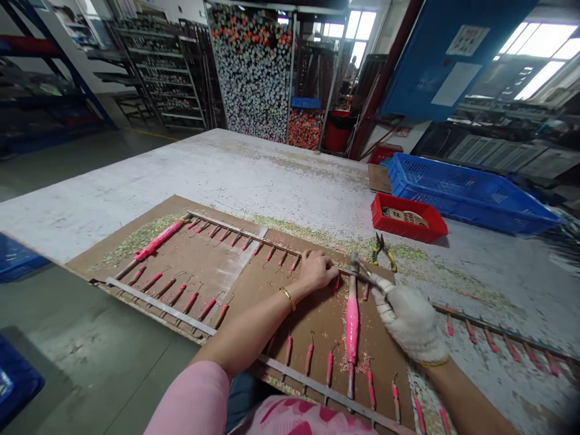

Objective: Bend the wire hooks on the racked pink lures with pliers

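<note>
A metal rack (pixel 244 232) with pink-coated hooks along its bars lies on a brown cardboard sheet (pixel 267 302). My bare left hand (pixel 318 269), with a gold bangle at the wrist, is closed on the rack's far bar. My right hand (pixel 408 317), in a white knitted glove, is closed round a tool that looks like a small hammer (pixel 354 262). The tool's grey head is at the far end of a thick pink-coated crossbar (pixel 352 320). Another pink crossbar (pixel 158 240) joins the bars at the left. Yellow-handled pliers (pixel 384 252) lie beyond my right hand.
Coating chips (pixel 290 227) litter the white table (pixel 217 160). A red bin (pixel 408 220) with small parts and a long blue crate (pixel 471 193) stand at the right. Another hooked rack (pixel 502 334) lies right of my glove. Stacked bars (pixel 254 78) fill a rack behind the table.
</note>
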Motion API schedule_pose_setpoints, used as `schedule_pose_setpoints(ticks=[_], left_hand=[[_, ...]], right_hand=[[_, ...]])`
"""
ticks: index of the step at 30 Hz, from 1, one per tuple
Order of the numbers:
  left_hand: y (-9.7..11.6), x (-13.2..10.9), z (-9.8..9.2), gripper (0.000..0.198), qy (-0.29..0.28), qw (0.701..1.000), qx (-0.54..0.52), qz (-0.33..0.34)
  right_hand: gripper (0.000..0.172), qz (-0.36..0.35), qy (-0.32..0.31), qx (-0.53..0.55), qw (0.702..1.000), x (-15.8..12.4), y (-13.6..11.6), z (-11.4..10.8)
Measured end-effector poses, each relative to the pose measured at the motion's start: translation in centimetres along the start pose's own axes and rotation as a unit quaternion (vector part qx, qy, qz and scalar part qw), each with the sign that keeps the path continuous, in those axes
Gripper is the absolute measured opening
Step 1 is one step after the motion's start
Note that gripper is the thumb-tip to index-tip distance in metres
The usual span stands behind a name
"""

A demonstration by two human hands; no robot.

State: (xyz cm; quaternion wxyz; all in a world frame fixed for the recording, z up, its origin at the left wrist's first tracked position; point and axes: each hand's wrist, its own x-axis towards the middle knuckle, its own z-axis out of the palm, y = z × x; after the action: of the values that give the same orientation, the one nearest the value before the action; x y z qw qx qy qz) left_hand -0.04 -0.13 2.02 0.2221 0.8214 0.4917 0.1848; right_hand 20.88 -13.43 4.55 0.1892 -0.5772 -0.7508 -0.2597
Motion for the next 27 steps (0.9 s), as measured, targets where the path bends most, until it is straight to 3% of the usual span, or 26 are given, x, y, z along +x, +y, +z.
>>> schedule_pose_setpoints(ticks=[2,6,9,11,15,19,24,27], left_hand=[[-0.08,0.02,0.1,0.023,0.006,1.0,0.004,0.001],[-0.12,0.01,0.11,0.023,0.003,1.0,0.003,0.001],[-0.04,-0.03,0.0,0.022,0.001,1.0,0.005,0.004],[0.03,-0.04,-0.1,0.022,0.006,1.0,0.003,0.0],[0.07,0.01,-0.13,0.021,0.0,1.0,-0.009,-0.011],[-0.07,0.09,0.11,0.022,0.006,1.0,-0.003,-0.005],[-0.21,0.14,0.23,0.022,0.005,1.0,-0.008,-0.005],[-0.13,0.15,0.11,0.02,-0.003,1.0,-0.005,-0.008]], right_hand=[[0.038,0.013,0.014,0.004,1.0,-0.04,0.0,0.05],[0.038,-0.042,-0.075,0.0,0.996,0.05,-0.19,0.27],[0.037,0.022,-0.008,-0.003,1.0,0.06,-0.13,0.23],[0.038,0.026,0.009,0.003,1.0,0.09,-0.07,0.18],[0.038,-0.048,-0.08,0.005,0.996,0.23,-0.09,-0.02],[0.038,0.003,-0.005,-0.008,1.0,0.22,-0.24,-0.24],[0.038,-0.054,-0.079,-0.001,0.995,0.5,-0.49,0.01],[0.035,-0.005,0.007,0.003,1.0,0.6,-0.55,-0.04]])
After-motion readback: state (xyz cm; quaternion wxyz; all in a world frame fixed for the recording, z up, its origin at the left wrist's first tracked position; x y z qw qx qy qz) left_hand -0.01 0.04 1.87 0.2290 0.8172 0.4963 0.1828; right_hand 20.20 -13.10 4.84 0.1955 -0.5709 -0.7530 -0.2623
